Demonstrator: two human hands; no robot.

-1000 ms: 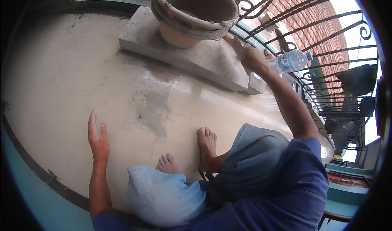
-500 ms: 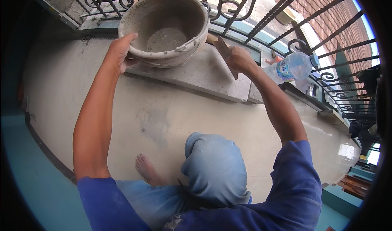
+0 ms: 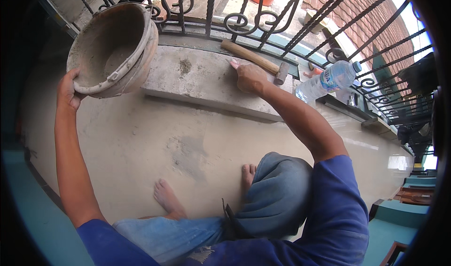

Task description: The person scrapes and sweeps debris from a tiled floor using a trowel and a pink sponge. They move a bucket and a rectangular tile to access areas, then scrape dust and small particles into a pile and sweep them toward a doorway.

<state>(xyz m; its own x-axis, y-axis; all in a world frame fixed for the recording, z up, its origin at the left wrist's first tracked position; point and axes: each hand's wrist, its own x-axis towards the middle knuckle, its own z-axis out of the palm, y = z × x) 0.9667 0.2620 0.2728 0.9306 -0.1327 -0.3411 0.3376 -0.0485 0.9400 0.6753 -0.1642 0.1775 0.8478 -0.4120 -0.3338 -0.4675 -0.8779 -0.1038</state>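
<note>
Toward the upper left of the frame, gripping a gray-smeared bucket (image 3: 136, 75) by its rim with the left hand (image 3: 69, 91). At upper centre, well apart from it, reaching over a pale slab (image 3: 197, 87) with the right hand (image 3: 252, 79), near a hammer (image 3: 253, 57); cannot tell if holding anything.

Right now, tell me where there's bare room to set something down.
The top of the pale slab is mostly bare between bucket and right hand, bar a dark crumbly patch. The tiled floor is largely open between left forearm and grey smear. It's crowded around the slab's right end, with that hand, hammer and water bottle.
</note>
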